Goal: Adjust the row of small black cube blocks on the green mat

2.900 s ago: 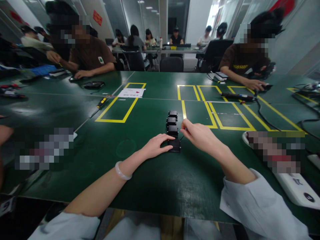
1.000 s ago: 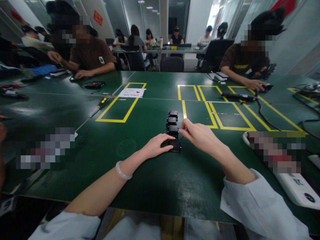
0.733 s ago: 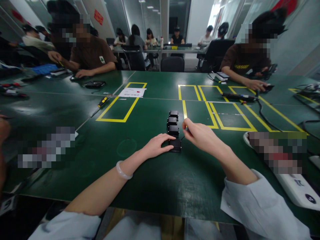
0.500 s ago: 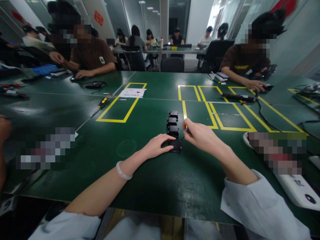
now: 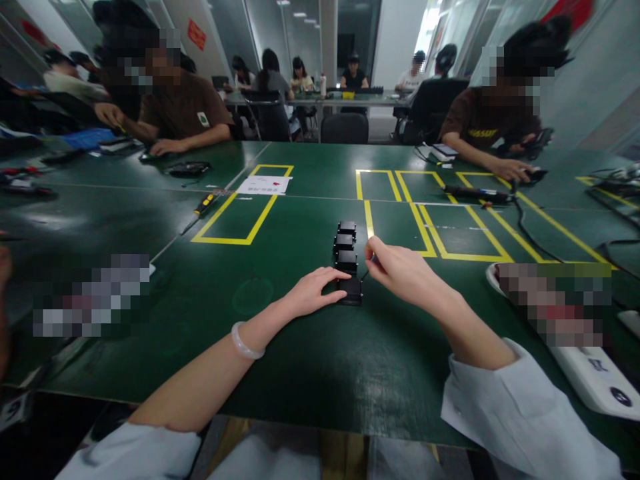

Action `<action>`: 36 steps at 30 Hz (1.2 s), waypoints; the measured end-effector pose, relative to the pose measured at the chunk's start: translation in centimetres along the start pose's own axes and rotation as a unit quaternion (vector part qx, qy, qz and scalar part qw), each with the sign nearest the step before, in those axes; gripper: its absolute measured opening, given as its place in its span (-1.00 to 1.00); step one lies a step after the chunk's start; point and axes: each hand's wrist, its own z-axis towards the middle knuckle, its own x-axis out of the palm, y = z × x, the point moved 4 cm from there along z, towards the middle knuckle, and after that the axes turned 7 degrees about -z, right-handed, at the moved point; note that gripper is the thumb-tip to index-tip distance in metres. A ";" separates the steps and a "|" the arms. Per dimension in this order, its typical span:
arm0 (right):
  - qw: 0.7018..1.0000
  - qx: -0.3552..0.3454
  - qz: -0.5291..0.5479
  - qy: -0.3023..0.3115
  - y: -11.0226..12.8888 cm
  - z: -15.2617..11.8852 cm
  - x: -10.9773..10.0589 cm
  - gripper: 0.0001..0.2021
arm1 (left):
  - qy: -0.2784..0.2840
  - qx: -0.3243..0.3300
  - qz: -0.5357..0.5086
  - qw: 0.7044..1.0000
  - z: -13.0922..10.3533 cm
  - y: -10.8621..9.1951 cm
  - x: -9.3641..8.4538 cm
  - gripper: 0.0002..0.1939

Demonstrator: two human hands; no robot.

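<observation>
Several small black blocks stand in a row on the green table; the nearest black block [image 5: 351,291] lies under the fingertips of my left hand [image 5: 320,291]. That hand rests on its left side, with thumb and fingers apart around the block's left part. Just right of the row, my right hand [image 5: 395,265] is closed on a thin dark tool [image 5: 365,275], whose tip points down-left to the block's right edge. Most of the tool is hidden by my fingers. Beyond, another black block [image 5: 346,260] sits untouched.
Yellow tape outlines [image 5: 250,241] mark the green table [image 5: 300,373]. A yellow-black screwdriver [image 5: 205,203] and a white paper [image 5: 265,185] lie at the left. To the right are a white device [image 5: 595,373], a black rod [image 5: 477,194] and cables. Two people sit across the table.
</observation>
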 end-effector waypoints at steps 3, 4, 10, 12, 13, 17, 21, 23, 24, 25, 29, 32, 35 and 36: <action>1.000 0.008 -0.006 0.003 0.1 0.0 -0.1 -0.88 | -0.002 0.003 0.002 1.000 0.0 0.0 0.0 -0.64; 1.000 0.014 -0.011 0.005 0.2 0.0 -0.1 -0.87 | -0.003 0.003 0.002 1.000 0.0 0.0 0.0 -0.64; 0.999 0.019 -0.027 0.021 0.1 0.2 0.0 -0.86 | -0.004 0.001 -0.001 1.000 0.0 0.2 0.0 -0.64; 1.000 0.002 -0.010 0.019 0.1 0.1 0.1 -0.88 | -0.005 0.002 -0.001 1.000 0.0 0.2 0.0 -0.63; 1.000 -0.005 -0.002 0.016 0.1 0.1 0.1 -0.90 | -0.004 0.001 -0.001 1.000 0.0 0.2 0.0 -0.63; 1.000 -0.013 0.008 0.009 0.0 0.0 0.0 -0.91 | -0.005 0.000 0.002 1.000 -0.1 0.1 0.0 -0.64; 1.000 0.000 -0.001 0.013 0.0 0.1 0.0 -0.89 | -0.003 0.000 0.006 1.000 -0.1 0.1 0.0 -0.64; 1.000 0.019 -0.010 0.015 0.0 0.2 0.0 -0.84 | -0.005 0.002 0.005 1.000 -0.1 0.2 0.1 -0.64; 0.999 0.026 -0.013 0.016 0.0 0.2 0.1 -0.82 | -0.004 0.002 0.005 1.000 0.0 0.2 0.1 -0.64; 0.999 0.029 -0.014 0.017 -0.1 0.2 0.1 -0.81 | -0.004 0.001 0.005 1.000 0.0 0.3 0.1 -0.64; 1.000 0.011 0.005 0.015 -0.1 0.2 0.4 -0.84 | 0.001 -0.006 0.005 1.000 0.0 0.4 0.1 -0.63; 1.000 -0.003 0.019 0.009 -0.2 0.1 0.3 -0.88 | 0.001 -0.002 0.002 1.000 0.0 0.3 0.1 -0.64; 1.000 -0.006 0.023 0.006 0.0 0.1 0.0 -0.89 | 0.000 -0.002 0.003 1.000 0.0 0.2 0.0 -0.63; 1.000 -0.001 0.021 0.007 0.0 0.1 0.0 -0.87 | 0.000 -0.003 0.004 1.000 0.0 0.2 0.0 -0.63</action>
